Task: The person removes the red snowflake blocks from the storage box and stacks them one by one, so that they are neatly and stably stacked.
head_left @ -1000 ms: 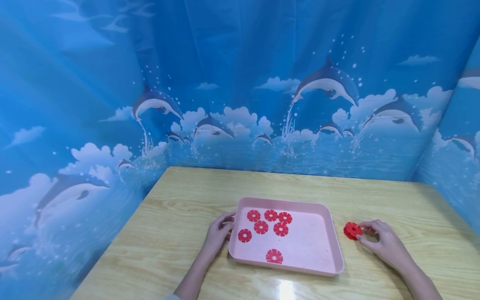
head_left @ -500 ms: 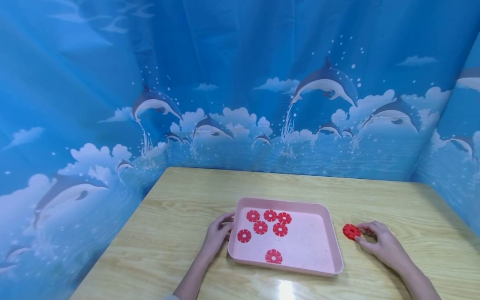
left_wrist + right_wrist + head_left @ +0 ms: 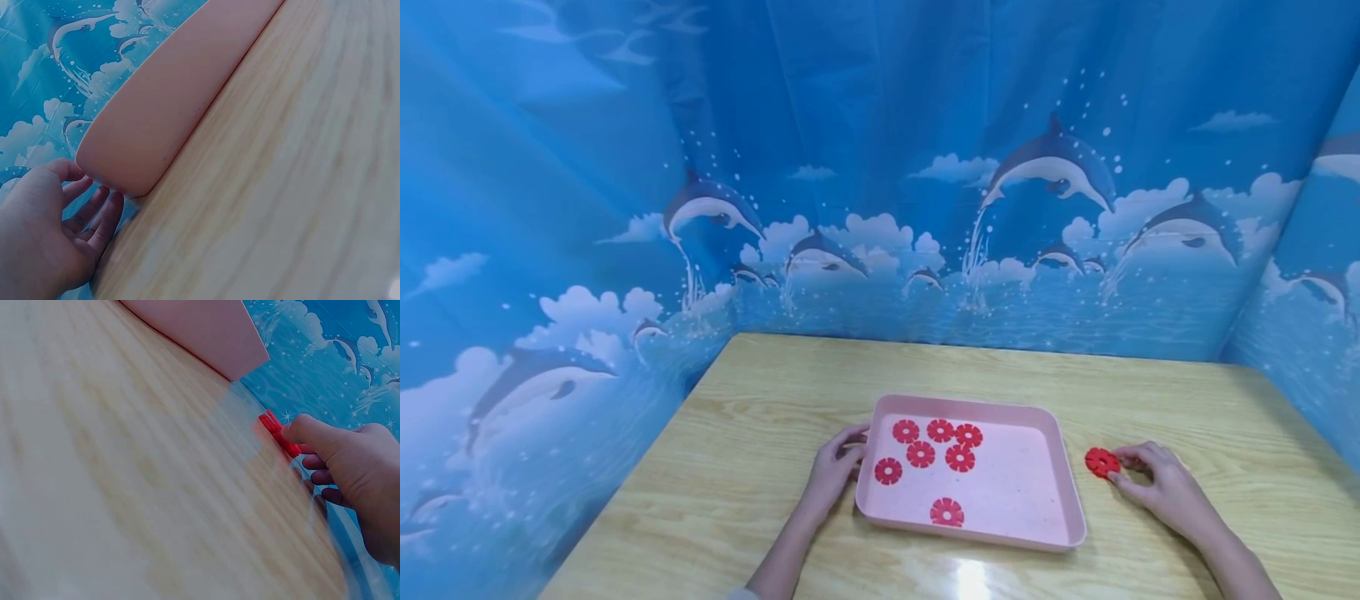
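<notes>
Pinched between thumb and fingers of the right hand (image 3: 1163,490): a red notched disc (image 3: 1094,460), on the wooden table (image 3: 790,392), just right of the pink tray (image 3: 1015,492). Edge-on in the right wrist view; cannot tell whether one disc or several stacked. Left hand (image 3: 833,470) touches the tray's left wall, fingers loosely bent. Seven red discs (image 3: 956,507) inside tray: six towards its left and far side, one by the near wall.
</notes>
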`<action>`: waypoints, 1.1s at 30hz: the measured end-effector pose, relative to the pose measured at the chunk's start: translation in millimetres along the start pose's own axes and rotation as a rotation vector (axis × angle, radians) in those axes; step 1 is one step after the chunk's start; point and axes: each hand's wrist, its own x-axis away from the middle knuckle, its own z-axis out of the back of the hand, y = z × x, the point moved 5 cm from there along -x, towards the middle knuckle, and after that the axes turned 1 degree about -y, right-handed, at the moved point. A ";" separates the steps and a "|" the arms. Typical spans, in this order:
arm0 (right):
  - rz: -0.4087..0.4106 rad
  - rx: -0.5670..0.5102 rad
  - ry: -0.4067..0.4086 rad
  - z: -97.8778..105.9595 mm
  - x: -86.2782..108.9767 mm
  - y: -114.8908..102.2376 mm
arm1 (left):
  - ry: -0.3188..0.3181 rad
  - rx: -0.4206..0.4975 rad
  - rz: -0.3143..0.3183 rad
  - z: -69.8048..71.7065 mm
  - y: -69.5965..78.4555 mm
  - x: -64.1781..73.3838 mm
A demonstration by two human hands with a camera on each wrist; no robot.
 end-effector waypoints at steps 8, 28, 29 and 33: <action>-0.038 0.020 -0.026 0.5 -1.2 -1.9 | 0.010 -0.015 0.010 0.8 -2.2 -1.7; -0.036 -0.011 -0.013 0.0 -0.2 0.5 | 0.003 -0.009 0.005 0.5 0.0 -0.4; -0.036 -0.009 -0.014 0.0 -0.1 0.9 | 0.005 -0.012 0.005 0.4 -0.9 -0.5; -0.046 -0.012 -0.020 0.4 0.0 1.2 | 0.008 -0.018 0.000 -0.1 -1.7 -0.4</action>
